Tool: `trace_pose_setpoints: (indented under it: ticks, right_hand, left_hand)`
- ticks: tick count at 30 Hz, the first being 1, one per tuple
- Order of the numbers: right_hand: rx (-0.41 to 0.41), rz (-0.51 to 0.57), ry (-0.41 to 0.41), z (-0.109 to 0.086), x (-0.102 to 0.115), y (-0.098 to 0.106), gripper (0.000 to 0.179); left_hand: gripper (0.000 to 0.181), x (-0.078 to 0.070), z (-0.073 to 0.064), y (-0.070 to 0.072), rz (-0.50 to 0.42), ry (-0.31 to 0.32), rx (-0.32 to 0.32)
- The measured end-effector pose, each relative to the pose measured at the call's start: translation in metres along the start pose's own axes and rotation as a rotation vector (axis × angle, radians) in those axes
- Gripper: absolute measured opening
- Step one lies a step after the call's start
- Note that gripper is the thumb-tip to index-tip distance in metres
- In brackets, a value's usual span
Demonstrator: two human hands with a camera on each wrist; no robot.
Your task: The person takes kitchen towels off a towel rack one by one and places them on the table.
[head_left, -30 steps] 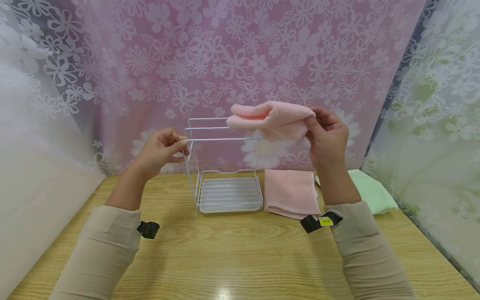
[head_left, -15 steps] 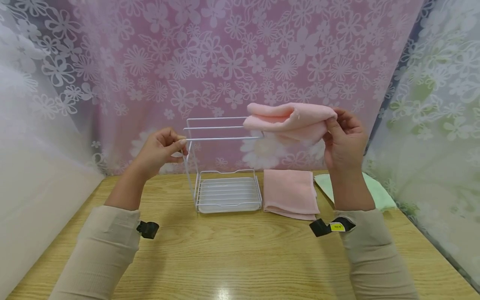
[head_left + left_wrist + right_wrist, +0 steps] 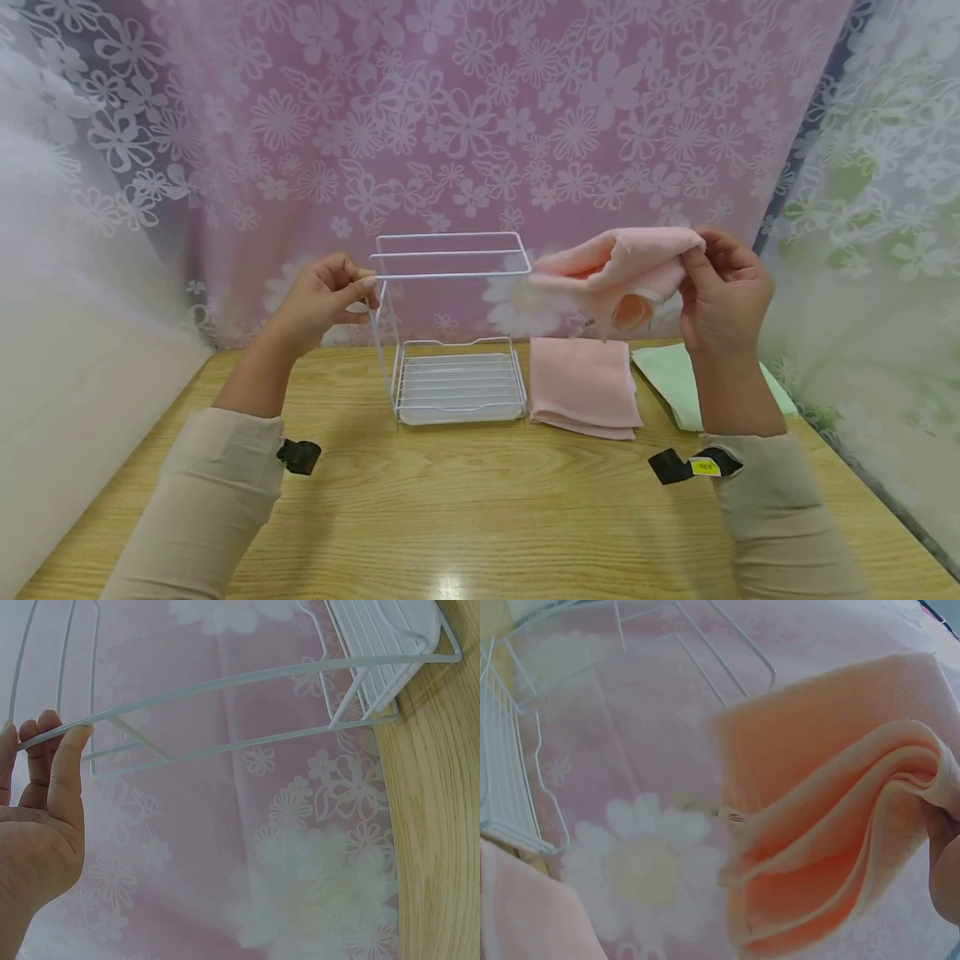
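A white wire rack [image 3: 450, 275] stands on the table, with rails on top and a low basket over a white tray [image 3: 457, 412] at its base. My left hand [image 3: 318, 304] pinches the rack's upper left front corner; the left wrist view shows thumb and fingers around that wire [image 3: 187, 691]. My right hand [image 3: 726, 292] pinches one end of a folded pink towel [image 3: 630, 258], held up in the air right of the rack's top. In the right wrist view the towel's layered folds [image 3: 832, 802] hang partly open, and most of the hand is out of frame.
A second folded pink towel [image 3: 581, 387] lies on the table right of the rack. Behind my right forearm, a light green cloth [image 3: 675, 379] is partly hidden. A pink flowered curtain [image 3: 450, 125] closes off the back, with pale sheets at both sides.
My right hand has drawn the pink towel rightward, away from over the rack's top rails, which now show fully. The towel's lower folds have drooped open. My left hand keeps its place on the rack.
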State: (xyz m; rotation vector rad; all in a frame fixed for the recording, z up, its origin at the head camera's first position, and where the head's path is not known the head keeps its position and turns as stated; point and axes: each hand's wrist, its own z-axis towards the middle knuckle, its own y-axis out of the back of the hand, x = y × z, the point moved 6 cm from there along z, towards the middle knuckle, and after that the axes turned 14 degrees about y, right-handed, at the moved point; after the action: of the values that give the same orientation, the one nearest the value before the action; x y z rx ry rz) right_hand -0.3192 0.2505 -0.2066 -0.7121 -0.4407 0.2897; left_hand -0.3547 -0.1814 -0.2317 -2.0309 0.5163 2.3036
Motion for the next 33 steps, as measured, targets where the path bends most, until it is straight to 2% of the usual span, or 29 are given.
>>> trace_pose_setpoints:
  ticks: [13,21,25,29,33]
  right_hand:
    - [0.034,-0.105,-0.039,-0.01,0.005,0.027,0.024]
    - [0.08,-0.252,-0.12,-0.025,0.001,0.04,0.016]
    - [0.101,-0.28,-0.153,-0.033,-0.002,0.045,0.015]
    - [0.146,-0.33,-0.16,-0.038,-0.004,0.049,0.012]
    - [0.235,-0.407,-0.166,-0.043,-0.003,0.053,0.01]
  left_hand:
    - [0.013,-0.001,0.001,0.001,-0.01,0.005,-0.001]
    - [0.013,-0.001,0.001,0.001,-0.01,-0.001,0.003]
    - [0.014,0.0,0.0,0.001,-0.001,-0.001,0.004]
    - [0.014,0.001,0.001,0.001,-0.001,0.005,0.005]
    - [0.014,0.001,0.0,0.0,0.004,0.008,0.006]
